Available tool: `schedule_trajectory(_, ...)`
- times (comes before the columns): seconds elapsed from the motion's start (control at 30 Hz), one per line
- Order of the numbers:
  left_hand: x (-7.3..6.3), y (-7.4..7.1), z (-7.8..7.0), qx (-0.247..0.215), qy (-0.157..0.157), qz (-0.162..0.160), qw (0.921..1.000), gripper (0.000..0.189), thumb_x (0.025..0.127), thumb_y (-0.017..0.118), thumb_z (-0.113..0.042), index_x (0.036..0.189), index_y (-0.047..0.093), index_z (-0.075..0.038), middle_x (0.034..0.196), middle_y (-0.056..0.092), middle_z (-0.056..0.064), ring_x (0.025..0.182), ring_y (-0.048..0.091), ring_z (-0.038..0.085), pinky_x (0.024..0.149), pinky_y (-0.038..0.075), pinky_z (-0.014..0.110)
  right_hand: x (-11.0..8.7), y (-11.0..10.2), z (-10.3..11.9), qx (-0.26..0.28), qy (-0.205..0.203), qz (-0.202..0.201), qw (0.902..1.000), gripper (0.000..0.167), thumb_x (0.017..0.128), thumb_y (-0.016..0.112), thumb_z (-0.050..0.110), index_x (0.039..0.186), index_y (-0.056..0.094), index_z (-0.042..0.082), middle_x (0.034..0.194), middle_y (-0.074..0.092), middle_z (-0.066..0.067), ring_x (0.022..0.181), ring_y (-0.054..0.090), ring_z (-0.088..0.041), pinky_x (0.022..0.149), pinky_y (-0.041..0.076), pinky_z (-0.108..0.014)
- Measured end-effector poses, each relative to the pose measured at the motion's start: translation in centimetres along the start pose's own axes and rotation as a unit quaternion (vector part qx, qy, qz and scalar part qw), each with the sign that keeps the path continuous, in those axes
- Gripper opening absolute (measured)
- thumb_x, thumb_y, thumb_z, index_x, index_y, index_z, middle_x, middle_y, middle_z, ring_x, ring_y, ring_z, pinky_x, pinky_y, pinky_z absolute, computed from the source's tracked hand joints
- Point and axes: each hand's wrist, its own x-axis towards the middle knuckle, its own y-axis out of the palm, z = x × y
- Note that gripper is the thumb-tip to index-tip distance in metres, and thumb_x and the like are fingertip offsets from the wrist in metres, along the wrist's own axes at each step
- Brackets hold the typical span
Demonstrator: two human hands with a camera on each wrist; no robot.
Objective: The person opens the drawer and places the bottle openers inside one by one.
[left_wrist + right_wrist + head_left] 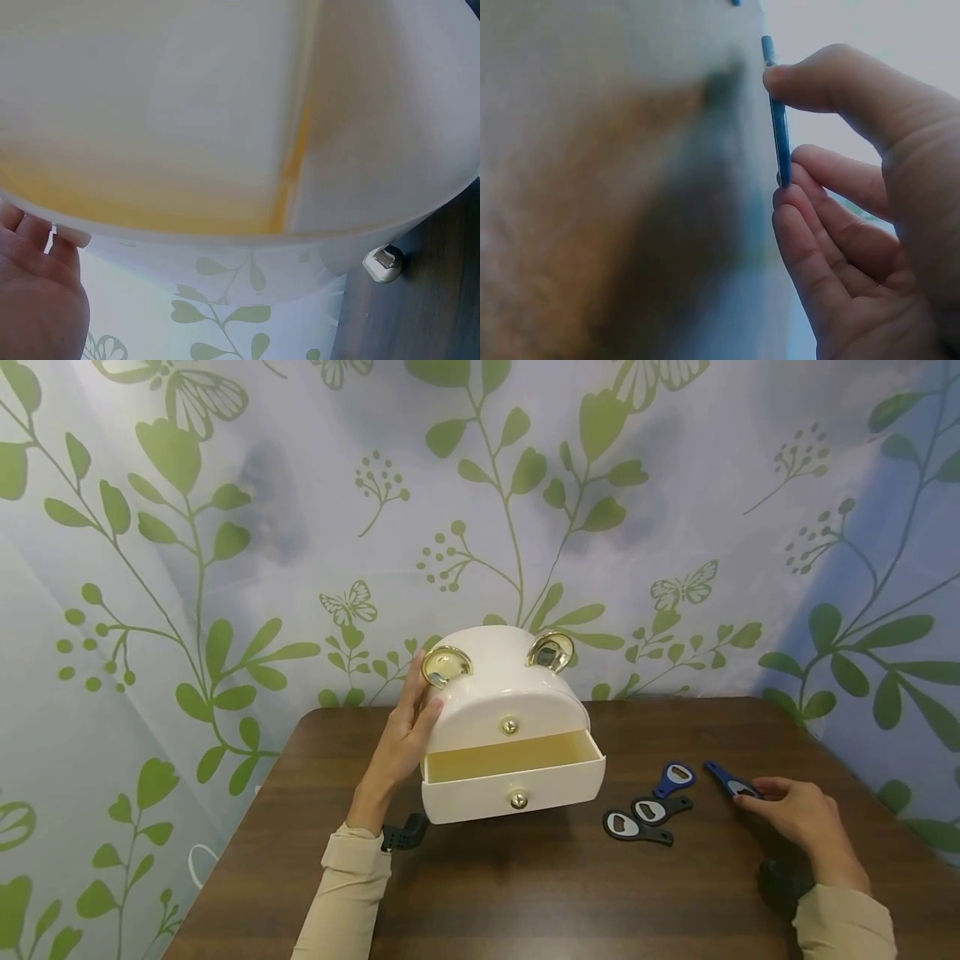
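Note:
My left hand [397, 739] grips the left side of a white drawer box [502, 664] with gold ears, its thumb in front. The box is tilted, and its lower drawer [472, 797] is pulled out, with the visible interior bare. The left wrist view shows the white box surface [202, 90] close up, fingers at its edge. At the right, my right hand [806, 814] pinches a blue bottle opener [722, 774] between thumb and fingers. In the right wrist view this opener [780, 139] appears edge-on.
Left of the held opener lie another blue bottle opener [664, 787] and two black ones, the upper [678, 806] overlapping or close to the lower [655, 835]. All rest on the brown wooden table [555, 902]. A leaf-patterned curtain [300, 568] hangs behind the table.

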Motion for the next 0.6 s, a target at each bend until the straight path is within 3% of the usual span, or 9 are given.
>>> schedule_trajectory(0.1, -0.1, 0.0, 0.1, -0.001, 0.0, 0.001, 1.0, 0.072, 0.111, 0.044, -0.017, 0.166, 0.003, -0.041, 0.166, 0.032, 0.005, 0.147, 0.038, 0.022, 0.11, 0.04, 0.05, 0.1, -0.2, 0.3, 0.005, 0.003, -0.005, 1.0, 0.077, 0.093, 0.07, 0.056, 0.132, 0.061, -0.01, 0.117, 0.069, -0.032, 0.112, 0.053, -0.061, 0.089, 0.039, -0.067)
schedule_trajectory(0.2, -0.1, 0.0, 0.2, 0.0, 0.001, 0.001, 1.0, 0.072, 0.111, 0.044, -0.017, 0.166, 0.003, -0.041, 0.167, 0.031, 0.006, 0.148, 0.037, 0.022, 0.111, 0.039, 0.052, 0.1, -0.4, 0.7, 0.014, 0.004, -0.013, 0.9998, 0.076, 0.093, 0.071, 0.055, 0.132, 0.061, -0.009, 0.118, 0.069, -0.032, 0.111, 0.054, -0.06, 0.087, 0.041, -0.066)
schedule_trajectory(0.47, -0.1, 0.1, 0.2, -0.001, 0.008, -0.003, 1.0, 0.072, 0.111, 0.044, -0.016, 0.166, 0.004, -0.041, 0.165, 0.034, 0.006, 0.148, 0.038, 0.021, 0.11, 0.036, 0.02, -0.5, -1.3, 2.9, 0.047, -0.003, -0.035, 0.9983, 0.074, 0.093, 0.072, 0.055, 0.134, 0.063, -0.006, 0.122, 0.067, -0.034, 0.11, 0.058, -0.055, 0.081, 0.046, -0.061)
schedule_trajectory(0.6, 0.0, 0.1, 0.2, -0.006, 0.01, -0.005, 0.9999, 0.072, 0.111, 0.044, -0.016, 0.166, 0.005, -0.041, 0.163, 0.037, 0.008, 0.146, 0.04, 0.021, 0.11, 0.034, 0.016, -0.6, -1.9, 4.2, 0.062, -0.016, -0.05, 0.9967, 0.073, 0.092, 0.073, 0.055, 0.136, 0.064, -0.002, 0.123, 0.067, -0.033, 0.11, 0.061, -0.053, 0.079, 0.048, -0.058)
